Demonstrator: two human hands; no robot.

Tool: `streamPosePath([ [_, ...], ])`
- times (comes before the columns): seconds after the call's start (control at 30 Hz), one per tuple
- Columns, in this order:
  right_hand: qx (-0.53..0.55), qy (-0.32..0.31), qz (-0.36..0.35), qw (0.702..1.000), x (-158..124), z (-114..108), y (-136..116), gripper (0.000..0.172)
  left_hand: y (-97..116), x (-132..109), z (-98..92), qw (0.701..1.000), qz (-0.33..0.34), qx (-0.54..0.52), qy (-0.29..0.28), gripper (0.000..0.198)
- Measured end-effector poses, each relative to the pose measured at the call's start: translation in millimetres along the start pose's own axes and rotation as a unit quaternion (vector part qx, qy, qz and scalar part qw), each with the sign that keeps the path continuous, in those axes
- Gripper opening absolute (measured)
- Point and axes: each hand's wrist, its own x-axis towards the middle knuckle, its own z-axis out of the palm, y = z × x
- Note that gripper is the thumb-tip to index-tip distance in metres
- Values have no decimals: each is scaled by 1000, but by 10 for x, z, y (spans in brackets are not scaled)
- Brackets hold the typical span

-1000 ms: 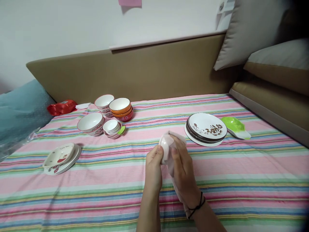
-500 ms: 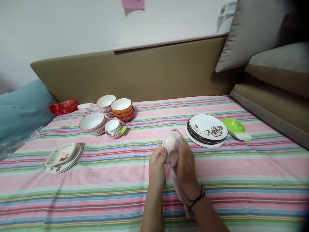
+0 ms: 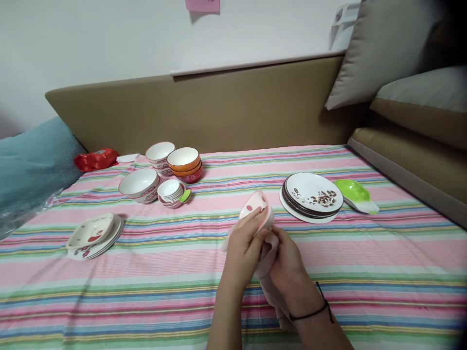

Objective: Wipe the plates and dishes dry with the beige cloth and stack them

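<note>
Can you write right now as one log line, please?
left hand: holding spotted dish | right hand: holding cloth | right of hands: stacked plates | farther left: orange bowls

Bowl (image 3: 254, 201): small, pale, with dark-pink dots and a pink rim. Held up off the sheet (image 3: 175, 262), well short of the sheet's far edge. Pose tilted, rim slanting down to the right. Much of the surface covered by the grip; full outline not readable. Cloth (image 3: 267, 260): pale pink, plain, soft. Bunched just below the bowl, lower end hanging in folds; whether it touches the sheet cannot be made out.
</note>
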Motion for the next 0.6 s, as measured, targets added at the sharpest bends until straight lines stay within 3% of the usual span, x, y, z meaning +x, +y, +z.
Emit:
streamPosePath([
  [0.17,64,21,74,995,1,-14,-261,16,-17,32,60,978,46,156,-130,45],
  [0.37,100,16,102,990,-2,0,-475,32,-67,48,36,940,50,306,-145,45],
  [0.47,68,-1,114,991,-13,-18,-520,41,-84,25,-34,951,40,271,-141,44],
  [0.53,46,-4,95,994,-19,-29,-543,40,-85,5,-84,972,13,187,-143,46],
  [0.6,36,5,65,997,-25,-27,-566,38,-83,-6,-122,990,-36,82,-112,65],
])
